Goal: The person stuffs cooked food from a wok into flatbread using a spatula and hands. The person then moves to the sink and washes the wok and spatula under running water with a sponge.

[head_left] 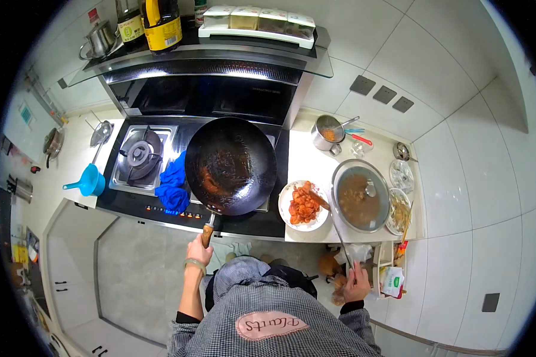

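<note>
My left hand (199, 251) grips the wooden handle (208, 231) of a black wok (230, 163) that sits on the right burner, with dark sauce residue inside. My right hand (357, 284) is low beside the counter edge and holds the long thin handle of a spatula (333, 223). Its far end rests on a white plate (287, 197) of red-orange food on the counter just right of the wok.
A round pan of brown food (360, 203) sits right of the plate, with small dishes (399, 208) beyond. A steel mug (327, 134) stands at the back. A blue cloth (174, 184) lies by the left burner (140, 153). A blue scoop (89, 180) is farther left. Bottles (161, 24) top the hood.
</note>
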Tool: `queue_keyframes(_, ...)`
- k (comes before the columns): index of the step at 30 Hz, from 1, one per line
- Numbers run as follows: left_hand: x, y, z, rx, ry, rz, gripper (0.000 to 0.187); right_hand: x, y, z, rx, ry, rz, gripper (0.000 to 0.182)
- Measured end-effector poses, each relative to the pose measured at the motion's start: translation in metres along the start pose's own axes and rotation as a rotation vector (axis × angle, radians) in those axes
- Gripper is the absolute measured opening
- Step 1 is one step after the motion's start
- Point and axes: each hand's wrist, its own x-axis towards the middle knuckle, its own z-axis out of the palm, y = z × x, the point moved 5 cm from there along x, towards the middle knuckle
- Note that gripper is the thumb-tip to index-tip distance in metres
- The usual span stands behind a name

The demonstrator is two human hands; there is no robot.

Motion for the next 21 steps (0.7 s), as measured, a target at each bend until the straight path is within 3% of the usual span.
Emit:
queue_keyframes(13,-0.003,0.005,-0.002,-0.033,-0.011,-0.032,0.042,-0.012,0.028,0.017,-0.020,-0.046,0.016,0.027)
queue_keyframes(15,-0.003,0.005,-0.003,-0.013,-0.030,-0.013,0.042,-0.020,0.063,0.033,0.480,-0.120,0.400,0.028)
queue_keyframes(16,-0.001,0.003,-0.003,-0.015,-0.023,-0.018,0.042,-0.013,0.052,0.026,0.485,-0.125,0.394,0.028)
queue_keyframes(18,-0.001,0.000,0.001,-0.034,-0.010,-0.013,0.043,-0.009,0.038,0.020,0.894,-0.265,0.817,0.030)
queue_keyframes(21,-0.005,0.007,-0.005,-0.031,-0.010,-0.024,0.043,0.014,0.013,0.016,0.937,-0.432,0.876,0.027)
